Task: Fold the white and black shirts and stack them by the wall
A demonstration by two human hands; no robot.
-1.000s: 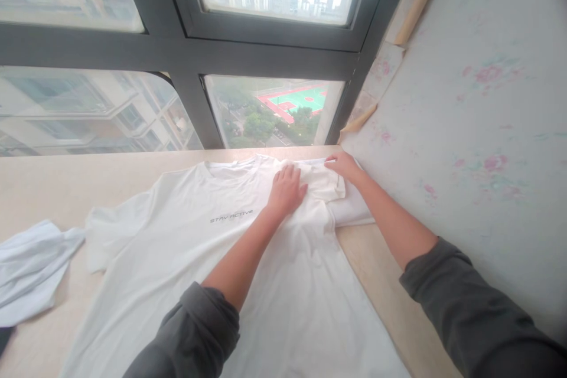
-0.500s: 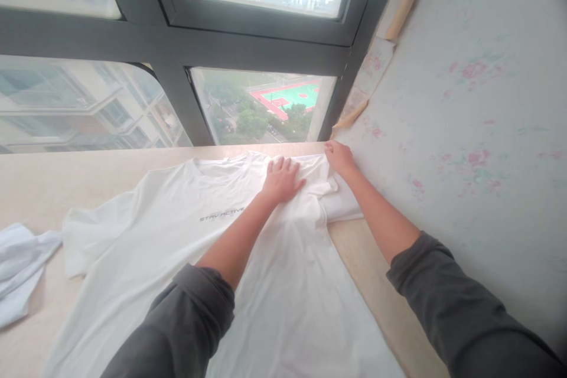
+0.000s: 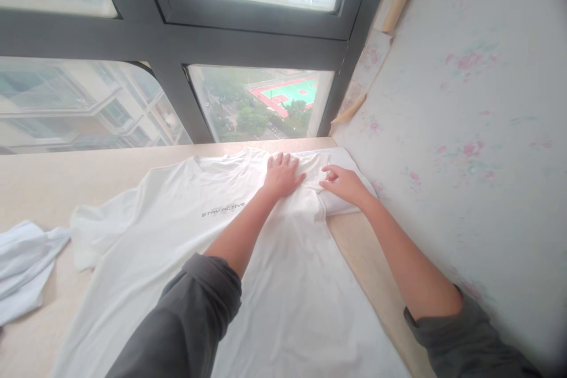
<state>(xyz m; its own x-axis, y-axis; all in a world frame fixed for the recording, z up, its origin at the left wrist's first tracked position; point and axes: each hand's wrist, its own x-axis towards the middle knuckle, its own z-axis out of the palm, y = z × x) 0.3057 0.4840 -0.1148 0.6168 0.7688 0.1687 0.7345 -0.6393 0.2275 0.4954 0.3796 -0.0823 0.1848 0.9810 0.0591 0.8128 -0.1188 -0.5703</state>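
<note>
A white T-shirt point(image 3: 287, 283) lies spread front up on the ledge, with "STAY ACTIVE" printed across its chest. My left hand point(image 3: 283, 176) rests flat on it near the right shoulder, fingers spread. Beside the hem of the right-hand sleeve point(image 3: 312, 164) is my right hand point(image 3: 348, 185). Its thumb and index finger are apart, the other fingers are curled, and nothing shows between them. White cloth point(image 3: 349, 160) sticks out from beneath that sleeve, reaching the wall; whether it is a separate piece I cannot tell.
On the far left lies another crumpled white cloth point(image 3: 26, 266). The pale ledge point(image 3: 26, 177) ends at dark window frames point(image 3: 261, 47) at the back. A flower-patterned wall point(image 3: 487, 189) bounds the right side, with peeling paper point(image 3: 349, 112) at the corner.
My right hand has come away from the back corner, down and nearer to me, to the sleeve's hem. The white cloth by the wall now shows more fully. My left hand stays in place.
</note>
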